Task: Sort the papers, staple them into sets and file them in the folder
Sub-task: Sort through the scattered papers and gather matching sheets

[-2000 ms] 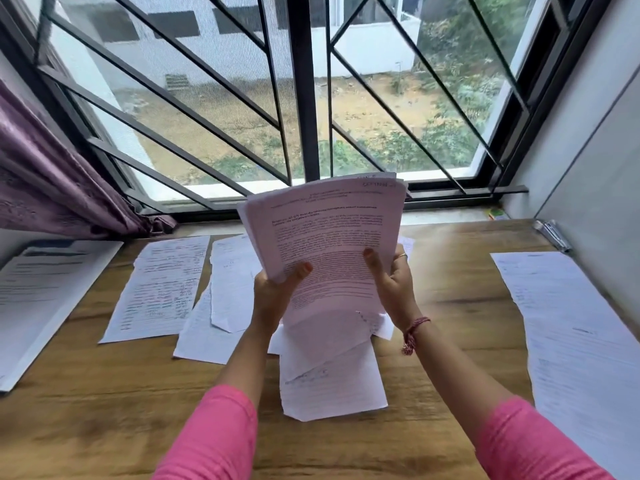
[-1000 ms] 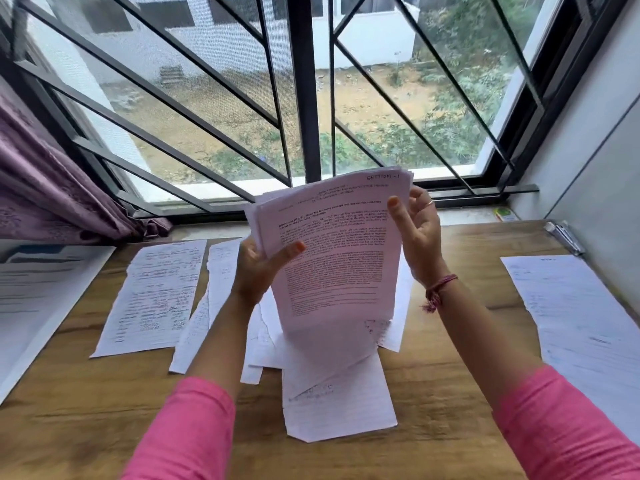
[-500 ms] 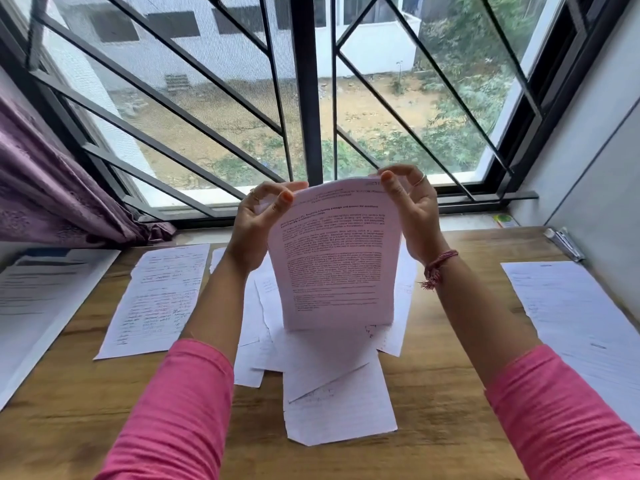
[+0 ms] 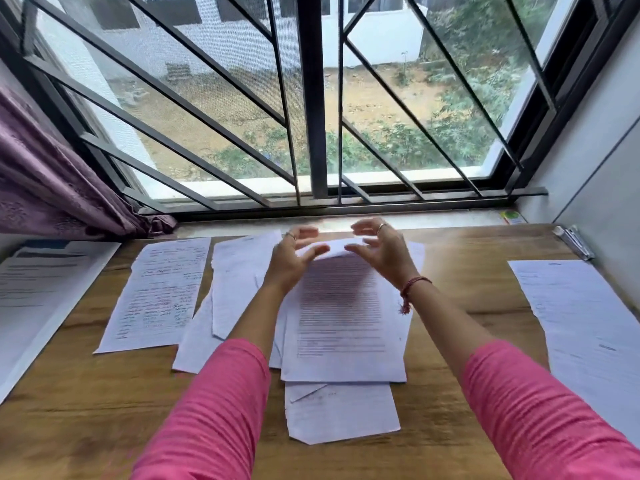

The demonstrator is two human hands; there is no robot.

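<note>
A printed stack of papers (image 4: 341, 317) lies almost flat on the wooden table (image 4: 460, 282), on top of several loose sheets (image 4: 341, 414). Its top edge curls up between my hands and is blurred. My left hand (image 4: 289, 259) and my right hand (image 4: 381, 252) hover over that top edge, fingers spread and curled, with only the thumbs touching the paper. A handwritten sheet (image 4: 159, 292) lies to the left. A metal stapler (image 4: 573, 242) rests at the far right by the wall.
A large printed document (image 4: 38, 296) lies at the table's left edge and long white sheets (image 4: 585, 327) at the right. A barred window (image 4: 311, 98) runs behind the table, a purple curtain (image 4: 52, 188) hangs at the left, and a small item (image 4: 512, 216) sits on the sill.
The stack stood upright in both hands, my grip shifting from its sides to its top corners. Now it has dropped down onto the loose sheets and my fingers have spread apart.
</note>
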